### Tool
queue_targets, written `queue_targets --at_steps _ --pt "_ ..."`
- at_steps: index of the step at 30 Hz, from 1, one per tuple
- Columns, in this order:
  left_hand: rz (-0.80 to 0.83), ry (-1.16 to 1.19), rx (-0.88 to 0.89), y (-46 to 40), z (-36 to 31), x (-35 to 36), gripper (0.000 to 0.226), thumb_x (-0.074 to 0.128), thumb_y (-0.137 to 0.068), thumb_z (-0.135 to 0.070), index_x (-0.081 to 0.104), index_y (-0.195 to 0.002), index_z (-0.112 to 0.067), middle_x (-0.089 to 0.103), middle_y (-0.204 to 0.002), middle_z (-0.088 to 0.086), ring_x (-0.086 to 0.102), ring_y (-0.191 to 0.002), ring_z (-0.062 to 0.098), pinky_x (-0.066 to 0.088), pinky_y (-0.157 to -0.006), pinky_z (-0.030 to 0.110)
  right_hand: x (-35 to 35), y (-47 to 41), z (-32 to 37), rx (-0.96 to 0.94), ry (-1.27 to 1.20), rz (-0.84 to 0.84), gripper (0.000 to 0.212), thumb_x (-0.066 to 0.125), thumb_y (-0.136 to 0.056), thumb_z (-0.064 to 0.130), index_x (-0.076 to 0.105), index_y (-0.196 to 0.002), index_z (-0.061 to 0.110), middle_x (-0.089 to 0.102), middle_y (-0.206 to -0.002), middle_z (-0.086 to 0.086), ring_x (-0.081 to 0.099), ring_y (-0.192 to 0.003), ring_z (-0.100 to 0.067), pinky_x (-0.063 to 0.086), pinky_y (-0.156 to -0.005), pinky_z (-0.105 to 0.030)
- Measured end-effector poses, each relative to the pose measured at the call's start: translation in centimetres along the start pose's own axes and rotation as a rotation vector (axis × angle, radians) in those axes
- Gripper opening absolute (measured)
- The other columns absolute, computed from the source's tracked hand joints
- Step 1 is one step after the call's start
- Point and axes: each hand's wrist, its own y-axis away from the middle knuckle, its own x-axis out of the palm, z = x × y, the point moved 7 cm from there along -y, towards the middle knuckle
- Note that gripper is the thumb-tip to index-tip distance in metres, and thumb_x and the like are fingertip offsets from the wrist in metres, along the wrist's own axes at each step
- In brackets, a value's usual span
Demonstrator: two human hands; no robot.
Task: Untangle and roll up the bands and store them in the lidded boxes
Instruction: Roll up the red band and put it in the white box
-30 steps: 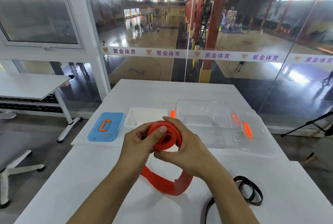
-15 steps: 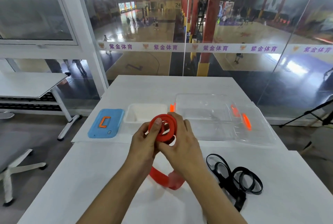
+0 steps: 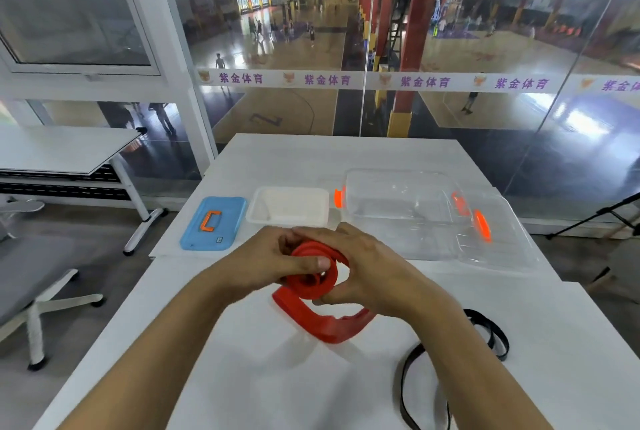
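Observation:
Both hands hold a partly rolled red band (image 3: pixel 317 282) just above the white table (image 3: pixel 242 377). My left hand (image 3: pixel 266 263) grips the coil from the left, thumb pressed across its face. My right hand (image 3: pixel 367 270) curls round the coil's right side. A loose tail of the red band loops down onto the table below the coil. A thin black band (image 3: pixel 485 336) lies on the table at the right, partly hidden by my right forearm. Beyond the hands stand a small white box (image 3: pixel 289 209), its blue lid (image 3: pixel 214 223) and a large clear box (image 3: pixel 401 202).
A clear lid with orange clips (image 3: pixel 498 242) lies right of the clear box. A glass wall rises behind the table. A grey chair (image 3: pixel 31 273) and a second white table (image 3: pixel 59 149) stand at the left. A tripod leg (image 3: pixel 595 215) shows at far right.
The hands have lowered with the coil and turned it, and more of the red tail now lies in a wider loop on the table. The view shifted slightly.

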Motion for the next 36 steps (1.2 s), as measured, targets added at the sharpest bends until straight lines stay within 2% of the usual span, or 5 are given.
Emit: queue_targets --at_steps 6,15,21,28,36 --pt "-0.164 -0.004 0.153 0.6 -1.6 -0.6 0.045 0.08 -0.069 -0.043 0.074 -0.11 -0.026 0.079 -0.103 -0.004 0.074 -0.102 0.017 0.06 -0.087 0.031 -1.4 0.0 0.3 0.022 -0.007 -0.041 0.106 0.089 -0.075 0.042 0.022 -0.154 0.058 0.056 -0.135 0.012 0.054 -0.12 -0.011 0.051 -0.105 -0.035" --pt "-0.481 0.3 0.215 1.2 -1.6 0.0 0.031 0.076 -0.066 -0.041 0.075 -0.094 -0.028 0.08 -0.086 -0.007 0.076 -0.082 0.008 0.061 -0.071 0.022 -0.7 0.8 -0.6 0.062 -0.279 -0.204 0.091 0.09 -0.072 0.042 0.035 -0.144 0.056 0.064 -0.12 0.023 0.064 -0.106 -0.005 0.052 -0.09 -0.025" --pt "-0.619 0.511 0.158 1.1 -0.2 0.9 0.037 0.076 -0.068 -0.047 0.074 -0.098 -0.025 0.079 -0.088 -0.005 0.076 -0.086 0.012 0.06 -0.072 0.025 1.9 1.0 -0.6 0.128 -0.368 -0.445 0.1 0.087 -0.075 0.047 0.024 -0.153 0.058 0.051 -0.146 0.028 0.053 -0.133 0.002 0.048 -0.111 -0.027" --pt "-0.589 0.592 0.101 0.8 0.7 2.1 0.042 0.077 -0.068 -0.048 0.074 -0.101 -0.022 0.08 -0.093 0.0 0.077 -0.091 0.017 0.059 -0.087 0.036 2.8 1.0 -1.2 0.201 -0.383 -0.586 0.084 0.084 -0.079 0.044 0.038 -0.149 0.052 0.057 -0.14 0.025 0.058 -0.127 0.0 0.053 -0.107 -0.029" --pt "-0.238 0.448 0.056 1.1 1.8 0.8 0.041 0.073 -0.078 -0.03 0.073 -0.113 -0.008 0.078 -0.108 0.013 0.074 -0.106 0.03 0.061 -0.084 0.032 0.8 1.2 -1.3 0.106 -0.133 -0.257 0.092 0.084 -0.078 0.048 0.029 -0.151 0.062 0.061 -0.121 0.015 0.061 -0.111 -0.006 0.053 -0.101 -0.032"
